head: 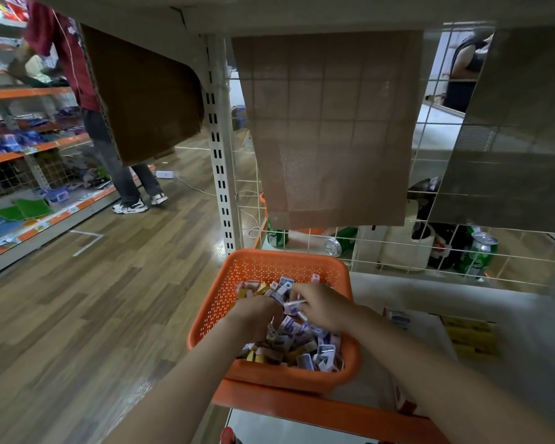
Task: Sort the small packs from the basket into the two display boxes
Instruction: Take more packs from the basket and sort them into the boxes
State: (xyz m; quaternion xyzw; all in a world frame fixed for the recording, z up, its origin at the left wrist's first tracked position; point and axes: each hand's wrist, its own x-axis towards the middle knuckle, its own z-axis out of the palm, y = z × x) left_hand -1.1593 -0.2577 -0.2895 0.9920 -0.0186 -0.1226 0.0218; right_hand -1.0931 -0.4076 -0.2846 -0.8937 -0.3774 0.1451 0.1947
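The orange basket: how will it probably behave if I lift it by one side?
The orange basket looks like thin perforated plastic, so it would probably flex somewhat. The small packs lie in a loose heap, so they would likely slide and might spill if it tilts. It sits near the shelf edge, so a forward pull could tip it.

One wide-angle camera worn on my head looks forward and down from close above my left hand [253,312] and right hand [324,310] in the orange basket [218,302], aisle floor [109,299] stretching left.
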